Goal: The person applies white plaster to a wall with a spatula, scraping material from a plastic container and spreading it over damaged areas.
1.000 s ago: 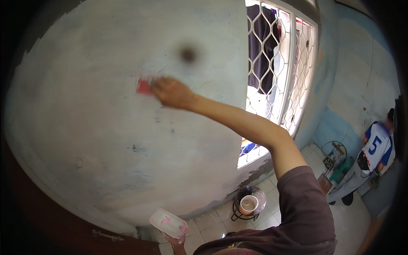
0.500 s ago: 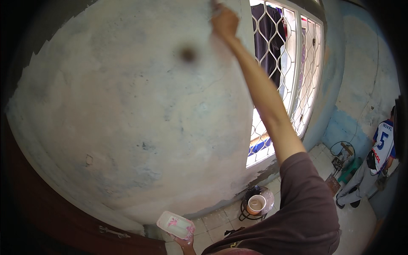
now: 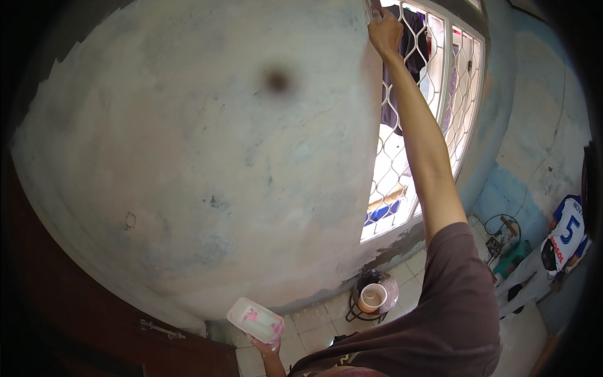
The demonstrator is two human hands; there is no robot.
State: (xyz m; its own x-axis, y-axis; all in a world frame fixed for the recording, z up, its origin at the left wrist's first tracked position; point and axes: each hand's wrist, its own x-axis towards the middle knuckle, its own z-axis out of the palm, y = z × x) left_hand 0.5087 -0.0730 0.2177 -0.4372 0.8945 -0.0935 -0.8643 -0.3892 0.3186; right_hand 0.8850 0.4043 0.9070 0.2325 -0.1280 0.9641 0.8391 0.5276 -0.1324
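High up at the wall's right edge, beside the window, my right hand (image 3: 385, 34) is closed round a slim brownish tool (image 3: 376, 5). Most of that tool is cut off by the upper edge, so its kind is unclear. Low in the view, my left hand (image 3: 270, 347) supports a shallow white tray (image 3: 248, 322) from below and at its near end. Pink smears lie in the tray and on its rim, and there is some on my fingers. The patchy whitish wall (image 3: 188, 157) fills the left and middle, with bluish and pinkish areas.
A window with a white wavy grille (image 3: 408, 94) is right of the wall. A bucket (image 3: 373, 298) stands on a round stool (image 3: 391, 297) below. A dark red door (image 3: 113, 314) with a handle is lower left. Another person (image 3: 562, 239) in a white-and-blue shirt stands far right.
My right hand has moved right along the top of the wall, from the bare surface to the window's edge. The left hand still holds the tray. The other person leans slightly more.
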